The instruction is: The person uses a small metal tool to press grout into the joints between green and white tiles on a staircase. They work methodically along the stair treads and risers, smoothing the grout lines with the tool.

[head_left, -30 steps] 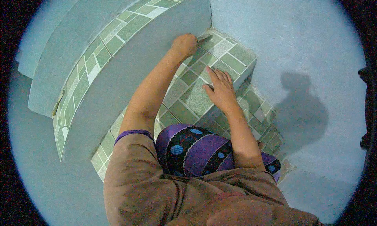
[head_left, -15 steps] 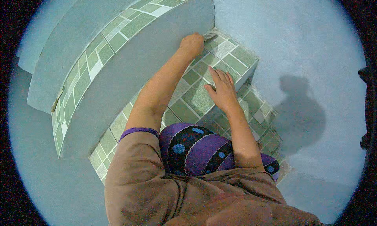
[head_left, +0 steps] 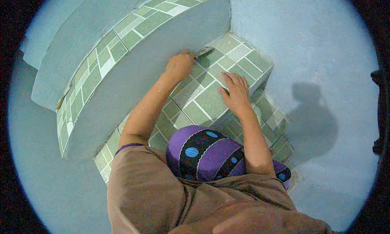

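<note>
My left hand [head_left: 180,65] is closed round the handle of a putty knife [head_left: 204,52]. Its pale, flat blade points away from me, low over the green-tiled step [head_left: 211,100], close to the foot of the plain grey riser [head_left: 158,59]. Whether the blade touches the tiles I cannot tell. My right hand [head_left: 237,93] rests on the same step near its front edge, fingers stretched out and holding nothing.
A smooth bluish wall [head_left: 321,43] bounds the steps on the right. Above the riser runs a curved upper tread [head_left: 122,41] with green and white tiles. A thin yellowish-tipped object [head_left: 61,102] lies at its left end. My knee in purple patterned cloth [head_left: 209,152] is close below.
My left hand has drawn the putty knife back from the wall corner, left and toward me along the riser's foot. My right hand stays near the step's edge; the view has shifted slightly.
</note>
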Available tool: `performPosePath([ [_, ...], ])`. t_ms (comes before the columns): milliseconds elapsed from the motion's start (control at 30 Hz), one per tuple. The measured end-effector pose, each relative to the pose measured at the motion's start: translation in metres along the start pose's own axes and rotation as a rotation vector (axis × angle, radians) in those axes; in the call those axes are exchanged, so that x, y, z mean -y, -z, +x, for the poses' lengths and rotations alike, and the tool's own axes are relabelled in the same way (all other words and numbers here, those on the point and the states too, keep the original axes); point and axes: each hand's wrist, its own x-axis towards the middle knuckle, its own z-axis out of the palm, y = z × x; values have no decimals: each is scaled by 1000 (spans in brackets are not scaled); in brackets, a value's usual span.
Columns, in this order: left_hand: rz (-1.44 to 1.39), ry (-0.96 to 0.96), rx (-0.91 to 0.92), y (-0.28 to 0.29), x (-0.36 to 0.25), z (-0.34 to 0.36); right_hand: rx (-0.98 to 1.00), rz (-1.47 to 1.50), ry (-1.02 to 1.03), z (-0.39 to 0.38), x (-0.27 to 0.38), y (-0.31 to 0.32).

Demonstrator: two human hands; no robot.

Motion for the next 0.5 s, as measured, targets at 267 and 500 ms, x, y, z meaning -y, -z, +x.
performPosePath([
  [267,13,-27,46,7,9,-7,4,17,-7,-2,0,1],
  [500,-31,21,86,19,20,-22,-8,27,0,0,0,2],
])
